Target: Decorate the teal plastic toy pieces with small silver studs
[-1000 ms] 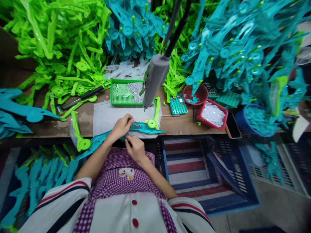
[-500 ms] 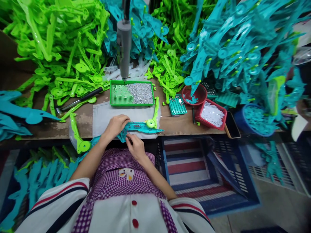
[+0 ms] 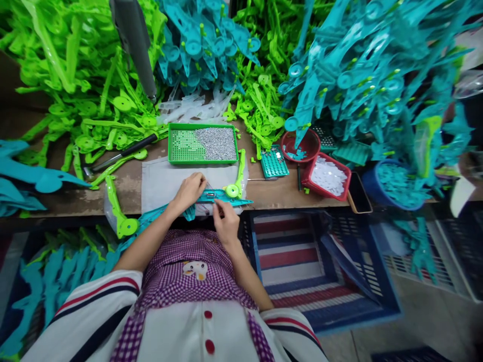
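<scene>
A long turquoise plastic part (image 3: 238,202) with a small metal piece (image 3: 211,194) in its middle lies across the bench's front edge. My left hand (image 3: 190,190) is over its left portion, fingertips pinched on a thin dark strand (image 3: 210,185). Just below the metal piece, my right hand (image 3: 226,220) is closed, thumb and forefinger together; what they hold is too small to make out. A lime-green arm with a round end (image 3: 233,190) rests against the part's right side. Beneath lies a grey cloth (image 3: 160,181).
Behind my hands stands a green tray (image 3: 169,146) of small metal bits. A powered screwdriver (image 3: 138,53) hangs tilted above the lime-green pile. Right of the cloth are a teal tray (image 3: 274,162), a red bin (image 3: 307,178) of white pieces and a phone (image 3: 359,193). A hammer (image 3: 121,153) lies left.
My right hand has moved right and up, towards the metal piece. My left hand has shifted slightly right and up. The hanging screwdriver has swung left.
</scene>
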Demonstrator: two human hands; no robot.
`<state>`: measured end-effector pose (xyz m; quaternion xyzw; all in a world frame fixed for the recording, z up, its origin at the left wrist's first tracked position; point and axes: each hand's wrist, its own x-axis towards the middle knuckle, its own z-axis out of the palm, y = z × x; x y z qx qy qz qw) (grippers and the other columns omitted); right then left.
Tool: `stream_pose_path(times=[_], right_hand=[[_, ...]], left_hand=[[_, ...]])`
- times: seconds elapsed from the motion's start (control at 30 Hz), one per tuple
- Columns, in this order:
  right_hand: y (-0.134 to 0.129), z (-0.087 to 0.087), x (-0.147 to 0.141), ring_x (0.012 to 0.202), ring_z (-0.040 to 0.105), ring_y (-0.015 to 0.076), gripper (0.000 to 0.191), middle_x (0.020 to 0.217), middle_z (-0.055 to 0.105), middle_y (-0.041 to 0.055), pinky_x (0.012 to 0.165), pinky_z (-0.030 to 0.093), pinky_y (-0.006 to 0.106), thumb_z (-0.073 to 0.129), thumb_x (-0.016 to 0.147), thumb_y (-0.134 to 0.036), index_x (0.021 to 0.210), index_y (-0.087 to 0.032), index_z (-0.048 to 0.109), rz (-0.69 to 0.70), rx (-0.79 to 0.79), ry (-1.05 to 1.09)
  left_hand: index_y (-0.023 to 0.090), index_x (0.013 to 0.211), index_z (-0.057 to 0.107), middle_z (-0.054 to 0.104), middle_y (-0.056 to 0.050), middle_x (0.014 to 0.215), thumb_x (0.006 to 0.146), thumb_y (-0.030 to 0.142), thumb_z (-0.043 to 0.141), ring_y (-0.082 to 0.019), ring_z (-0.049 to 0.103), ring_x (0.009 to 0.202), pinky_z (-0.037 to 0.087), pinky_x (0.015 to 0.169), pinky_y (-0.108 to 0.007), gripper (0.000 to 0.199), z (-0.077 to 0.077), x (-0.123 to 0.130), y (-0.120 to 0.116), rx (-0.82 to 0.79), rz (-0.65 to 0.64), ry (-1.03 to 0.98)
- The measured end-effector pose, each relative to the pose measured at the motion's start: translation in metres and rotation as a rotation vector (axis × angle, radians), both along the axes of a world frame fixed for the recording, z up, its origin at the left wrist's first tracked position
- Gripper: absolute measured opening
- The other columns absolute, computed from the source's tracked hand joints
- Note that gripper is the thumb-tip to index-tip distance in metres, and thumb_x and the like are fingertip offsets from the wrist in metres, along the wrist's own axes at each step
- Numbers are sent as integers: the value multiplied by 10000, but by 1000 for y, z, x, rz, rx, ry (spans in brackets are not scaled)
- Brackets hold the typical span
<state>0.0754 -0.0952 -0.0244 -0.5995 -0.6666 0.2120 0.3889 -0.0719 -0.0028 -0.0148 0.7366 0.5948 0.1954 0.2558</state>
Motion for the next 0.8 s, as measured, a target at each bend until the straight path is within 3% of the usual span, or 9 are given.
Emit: stream_pose_path(times=[0.17, 0.33, 0.6, 0.8], right_hand=[[28, 7, 14, 796, 677, 174, 329, 982, 742, 79, 729, 513, 281, 455, 965, -391, 1081, -214, 706, -27, -131, -143], [32, 10, 14, 814, 671, 178, 292, 964, 735, 60, 726, 491, 272, 472, 960, -369, 1029, -226, 717, 19, -250, -221], [36, 14, 19, 886, 665, 204, 260, 1007, 708, 72, 781, 502, 310, 479, 936, -285, 1054, -221, 702, 70, -320, -180], [38, 10, 20, 823, 663, 187, 276, 980, 715, 60, 763, 510, 314, 488, 925, -275, 1120, -218, 676, 37, -285, -133]], left_hand=[[186, 861, 587, 665, -48, 898, 908, 196, 510, -187, 623, 834, 478, 780, -310, 90, 12, -6, -7, 46, 28, -83], [187, 852, 599, 669, -25, 862, 899, 208, 532, -161, 614, 785, 475, 750, -288, 85, 17, -6, -12, 51, 3, -153], [186, 833, 602, 678, -37, 857, 881, 203, 537, -187, 623, 808, 470, 781, -311, 82, 12, -6, -7, -51, 94, -116], [190, 860, 609, 678, -53, 872, 893, 236, 495, -201, 622, 827, 464, 777, -315, 128, 16, -16, -15, -6, 173, -74]])
